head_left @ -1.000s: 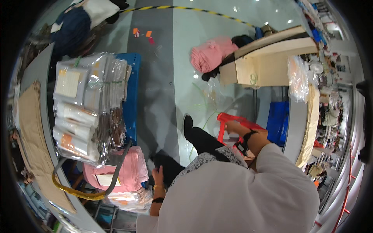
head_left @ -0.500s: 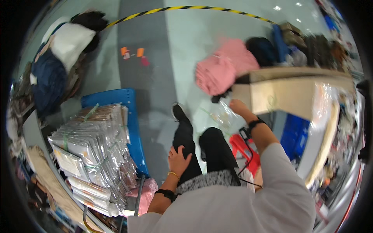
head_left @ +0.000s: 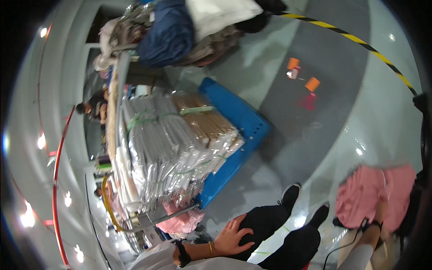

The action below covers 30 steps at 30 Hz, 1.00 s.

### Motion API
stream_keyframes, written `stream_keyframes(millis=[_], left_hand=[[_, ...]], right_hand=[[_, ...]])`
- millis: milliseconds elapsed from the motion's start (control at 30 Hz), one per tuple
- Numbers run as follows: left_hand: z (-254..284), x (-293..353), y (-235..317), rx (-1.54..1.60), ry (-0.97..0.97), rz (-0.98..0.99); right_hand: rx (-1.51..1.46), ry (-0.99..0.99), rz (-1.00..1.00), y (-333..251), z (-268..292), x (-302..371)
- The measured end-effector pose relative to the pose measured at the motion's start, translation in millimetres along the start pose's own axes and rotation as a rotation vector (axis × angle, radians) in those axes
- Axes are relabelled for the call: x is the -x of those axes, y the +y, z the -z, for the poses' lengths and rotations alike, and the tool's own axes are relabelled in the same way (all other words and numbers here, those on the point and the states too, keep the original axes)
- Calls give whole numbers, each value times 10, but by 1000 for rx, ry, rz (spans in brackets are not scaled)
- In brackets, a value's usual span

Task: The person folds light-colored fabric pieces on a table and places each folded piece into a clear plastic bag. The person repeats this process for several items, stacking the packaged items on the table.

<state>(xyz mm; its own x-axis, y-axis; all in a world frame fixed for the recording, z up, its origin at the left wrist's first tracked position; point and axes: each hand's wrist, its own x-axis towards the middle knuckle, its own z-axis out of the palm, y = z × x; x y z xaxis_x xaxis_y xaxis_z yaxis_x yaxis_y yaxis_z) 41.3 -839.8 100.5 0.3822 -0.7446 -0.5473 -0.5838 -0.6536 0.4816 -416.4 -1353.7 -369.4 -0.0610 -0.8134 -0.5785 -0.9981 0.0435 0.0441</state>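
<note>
Hands: two, left hand flat on the thigh, right hand up against the pink stuff
Black shoes: two, one and the other
Wrist things: a black watch and one thin gold bangle on the left arm, one black band on the right
Blue pallets: just one
Stacks of bagged packs: one big strapped stack, way too many packs to count
Pink fabric piles: two, one by the right hand, one under the stack
Orange floor markers: two
Striped yellow-black tape lines: one
</note>
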Motion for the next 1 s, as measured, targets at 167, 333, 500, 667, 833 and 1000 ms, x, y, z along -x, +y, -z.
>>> stream_keyframes(millis=[167, 333, 500, 667, 833, 1000], left_hand=[[9, -3, -55, 39, 65, 1], [-38, 82, -209, 72, 89, 66], [-5, 174, -227, 124, 116, 85], [-3, 417, -154, 187, 50, 70], [-201, 804, 65, 250, -44, 141], [-13, 941, 424, 419, 43, 476]], right_hand=[[0, 50, 204, -1188, 47, -432], [22, 67, 303, -1802, 148, -602], [15, 77, 382, -2078, 346, -404], [-75, 126, 539, -2205, 990, 526], [-249, 110, 778, -2239, 1938, 2325], [-486, 8, 1119, -2380, 3069, 4720]])
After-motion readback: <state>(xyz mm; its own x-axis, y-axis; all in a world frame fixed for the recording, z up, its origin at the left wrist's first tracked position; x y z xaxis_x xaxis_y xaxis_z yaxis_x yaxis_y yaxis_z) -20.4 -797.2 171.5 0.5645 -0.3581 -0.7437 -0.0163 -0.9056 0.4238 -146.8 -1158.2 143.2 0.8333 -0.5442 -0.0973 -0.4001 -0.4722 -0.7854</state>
